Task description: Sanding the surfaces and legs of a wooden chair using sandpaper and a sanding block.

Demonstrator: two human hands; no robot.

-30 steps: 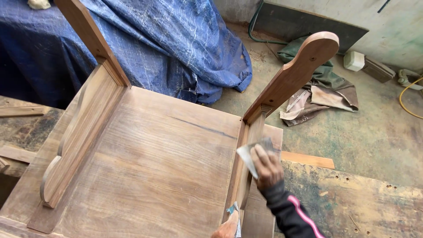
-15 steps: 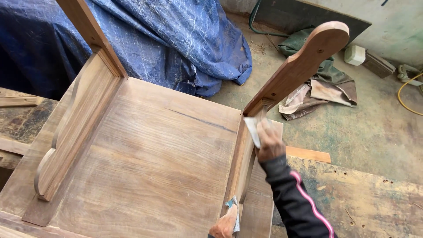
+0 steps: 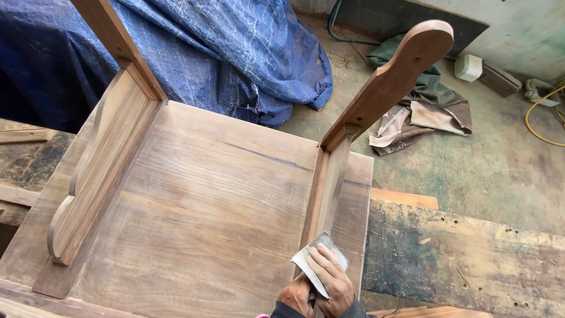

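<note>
A: We see both hands low in the frame, pressed close together on the right rail (image 3: 329, 182) of an upturned wooden seat (image 3: 200, 218). The right hand (image 3: 331, 281) lies flat over a folded sheet of sandpaper (image 3: 318, 259), fingers clamping it against the lower end of the rail.

B: And the left hand (image 3: 297, 297)?

A: We find it tucked just beside the right, touching it, knuckles curled at the rail's foot. We cannot tell whether it grips anything; the right hand covers part of it.

B: Where does the seat sit?

A: We see it lying on a worn workbench (image 3: 459, 253), its broad panel facing up. The right rail runs up to a rounded post (image 3: 394, 76) that tilts away over the floor. A matching left rail (image 3: 100, 171) stands along the panel's other edge, well apart from the hands.

B: What lies around it?

A: We note a blue tarp (image 3: 223, 53) heaped behind the seat, crumpled rags (image 3: 421, 115) on the concrete floor (image 3: 500, 165), and a yellow cable (image 3: 538, 121) at the far right.
</note>
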